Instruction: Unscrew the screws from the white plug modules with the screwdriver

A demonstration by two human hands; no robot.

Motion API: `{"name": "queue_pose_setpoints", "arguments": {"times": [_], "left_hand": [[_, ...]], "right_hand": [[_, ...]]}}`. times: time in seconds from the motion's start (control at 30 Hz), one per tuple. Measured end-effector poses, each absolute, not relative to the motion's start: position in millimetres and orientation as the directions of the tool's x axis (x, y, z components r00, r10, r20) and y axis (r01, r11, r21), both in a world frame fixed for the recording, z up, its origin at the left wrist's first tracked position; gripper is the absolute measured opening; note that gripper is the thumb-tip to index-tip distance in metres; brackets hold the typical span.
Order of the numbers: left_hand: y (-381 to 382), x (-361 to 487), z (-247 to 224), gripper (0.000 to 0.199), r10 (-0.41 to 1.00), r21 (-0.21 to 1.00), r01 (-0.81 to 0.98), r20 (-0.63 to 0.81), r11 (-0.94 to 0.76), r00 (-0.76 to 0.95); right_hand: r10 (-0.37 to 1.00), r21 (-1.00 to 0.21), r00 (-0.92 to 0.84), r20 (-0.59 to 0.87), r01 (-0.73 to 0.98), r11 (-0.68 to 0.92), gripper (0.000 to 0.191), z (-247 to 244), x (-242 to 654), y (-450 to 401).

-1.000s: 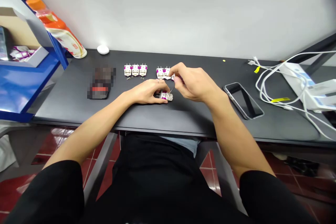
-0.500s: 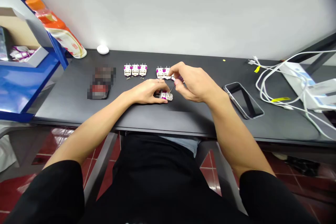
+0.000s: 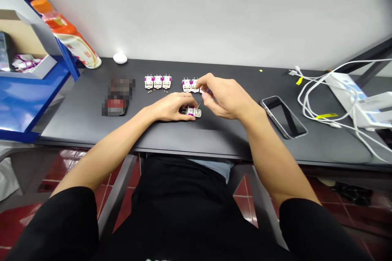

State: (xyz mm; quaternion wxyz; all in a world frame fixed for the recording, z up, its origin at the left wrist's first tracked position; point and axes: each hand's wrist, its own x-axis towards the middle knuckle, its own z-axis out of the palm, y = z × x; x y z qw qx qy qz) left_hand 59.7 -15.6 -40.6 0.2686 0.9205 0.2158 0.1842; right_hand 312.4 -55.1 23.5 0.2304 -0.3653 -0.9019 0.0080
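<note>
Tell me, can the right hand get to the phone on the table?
Probably yes: the phone lies just beside the right forearm, with nothing seen on top of it. The right hand would likely need to swing back, though, and its grip is on a thin tool.

Pale wall [image 3: 214, 20]; black table [image 3: 196, 136]; red tiled floor [image 3: 241, 189].

The block [image 3: 194, 112] in the left fingers [image 3: 186, 118] looks smooth plastic; the desk [image 3: 211, 140] beneath them, matt; the phone [image 3: 282, 116] right of them, glossy.
</note>
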Motion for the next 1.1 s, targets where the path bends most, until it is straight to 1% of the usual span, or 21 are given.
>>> {"name": "queue_pose_setpoints", "arguments": {"times": [0.2,0.43,0.53,0.67,0.77,0.93,1.0,1.1], "left_hand": [[-15.8,59.4,-41.0,0.033,0.499,0.574,0.298,0.227,-0.762,0.837],[-16.3,59.9,-39.3,0.031,0.503,0.576,0.3,0.231,-0.76,0.833],[-17.0,60.0,-38.4,0.031,0.507,0.592,0.298,0.223,-0.749,0.832],[-18.3,60.2,-36.9,0.034,0.539,0.622,0.317,0.204,-0.716,0.817],[-18.9,59.8,-36.1,0.035,0.536,0.634,0.305,0.207,-0.71,0.818],[-18.7,58.5,-36.0,0.028,0.499,0.623,0.259,0.246,-0.738,0.831],[-18.5,58.5,-36.2,0.028,0.499,0.621,0.262,0.243,-0.738,0.832],[-18.7,59.1,-36.2,0.03,0.513,0.621,0.278,0.236,-0.733,0.825]], "right_hand": [[0.708,-0.131,-0.601,0.371,0.721,0.68,0.031,21.8,311.6,-54.8],[0.669,-0.185,-0.632,0.392,0.658,0.73,0.031,24.5,313.6,-56.2],[0.694,-0.174,-0.617,0.37,0.688,0.704,0.029,26.0,314.0,-55.9],[0.743,-0.145,-0.586,0.325,0.745,0.651,0.031,27.7,313.2,-55.9],[0.723,-0.182,-0.599,0.344,0.713,0.677,0.031,28.5,313.0,-56.4],[0.671,-0.248,-0.629,0.393,0.63,0.736,0.032,29.0,315.4,-56.8],[0.684,-0.239,-0.623,0.38,0.648,0.723,0.033,29.0,316.2,-56.8],[0.732,-0.185,-0.589,0.343,0.722,0.667,0.032,28.7,316.2,-56.7]]}}
